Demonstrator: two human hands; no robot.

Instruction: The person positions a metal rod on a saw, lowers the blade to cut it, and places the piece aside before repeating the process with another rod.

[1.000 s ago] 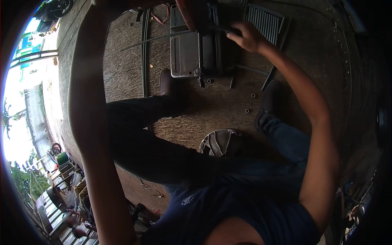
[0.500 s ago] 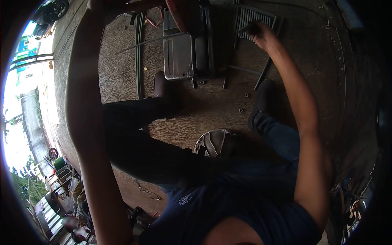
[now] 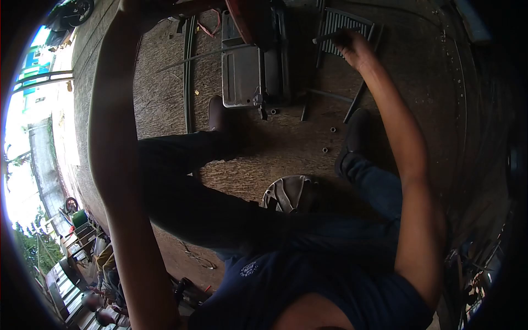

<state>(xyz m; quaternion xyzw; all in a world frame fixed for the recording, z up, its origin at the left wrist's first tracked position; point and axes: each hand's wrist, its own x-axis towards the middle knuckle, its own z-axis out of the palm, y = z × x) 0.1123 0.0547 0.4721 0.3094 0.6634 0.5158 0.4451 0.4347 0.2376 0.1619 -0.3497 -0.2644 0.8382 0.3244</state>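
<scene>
My right hand (image 3: pixel 356 50) is closed round a short dark metal bar (image 3: pixel 325 38), whose end sticks out to the left over a slatted metal grille (image 3: pixel 334 22). My left hand (image 3: pixel 144 17), deep in shadow at the top edge, is closed at the end of a dark reddish handle (image 3: pixel 190 9); its fingers hardly show. This handle leads to the red guard (image 3: pixel 240 21) of a cut-off saw. The saw's grey metal base (image 3: pixel 237 82) rests on the ground, with a clamp screw (image 3: pixel 261 77) at its right. A thin rod (image 3: pixel 198 56) runs from the saw out to the left.
Long metal bars (image 3: pixel 188 93) lie left of the saw. Small metal rings (image 3: pixel 333 130) and cut bars (image 3: pixel 330 94) lie to the right. A round ribbed metal part (image 3: pixel 289 192) sits between my legs. People (image 3: pixel 104 308) are at the lower left.
The bar in my right hand has turned slightly, and its end now reaches farther left. My left arm stays in place. The view has shifted a little.
</scene>
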